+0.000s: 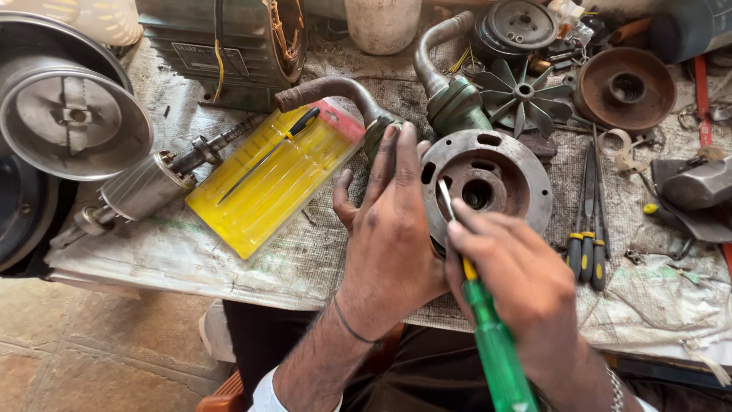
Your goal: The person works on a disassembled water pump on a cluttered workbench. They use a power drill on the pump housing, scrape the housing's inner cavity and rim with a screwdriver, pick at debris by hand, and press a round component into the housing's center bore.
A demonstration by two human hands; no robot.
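A crowded desk point(229, 259), covered in worn cloth, surrounds my work. Left of my hands lies a yellow tray point(267, 179) with a red end, a dark file point(267, 152) resting across it; beyond it sits a rotor point(149, 187) on its shaft, and a shiny round cover point(69, 114) fills the far left. Behind the housing a dark fan point(522, 95) lies flat, near a rusty pulley point(625, 88). Three small files point(587, 252) with dark handles rest just right of the housing; nothing blocks my reach to it.

The housing point(488, 179) is a round grey metal plate with a rusty centre bore and curved slots, standing tilted toward me at the desk's middle, a green pipe fitting point(454, 107) behind it. My left hand point(389, 229) lies flat against its left edge, fingers extended, steadying it. My right hand point(511, 275) is clenched round a green screwdriver point(496, 351), its metal tip touching the housing's face near the bore.

The tray's red end is its only label-like strip.
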